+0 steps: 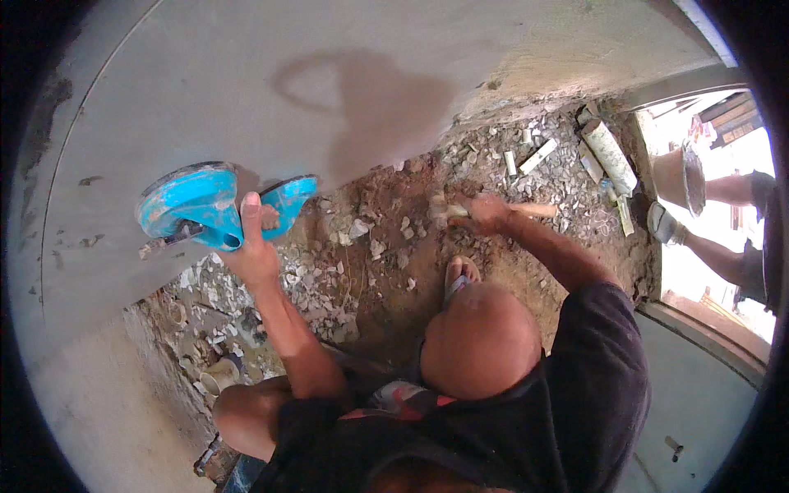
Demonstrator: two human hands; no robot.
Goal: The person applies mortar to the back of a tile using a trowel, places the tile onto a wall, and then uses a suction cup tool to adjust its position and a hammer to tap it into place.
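Observation:
My left hand (256, 255) is closed round the handle of a blue double suction lifter (209, 209). The lifter's two cups sit against a large grey slab (181, 99) that stands like a wall in front of me; whether they grip it I cannot tell. Lower and to the right, my right hand (485, 215) is wrapped round a wooden-handled tool (534, 210) close to the rubble floor. The handle's end sticks out to the right of the fist. Its pale head lies to the left, too blurred to tell its kind.
Broken stone chips and dirt (353, 271) cover the floor. Pale offcuts (538, 156) and a whitish tube-like piece (610, 156) lie toward the doorway. There, another person's legs (719, 259) show beside a bucket (680, 179). A cup-like container (220, 375) lies near my knee.

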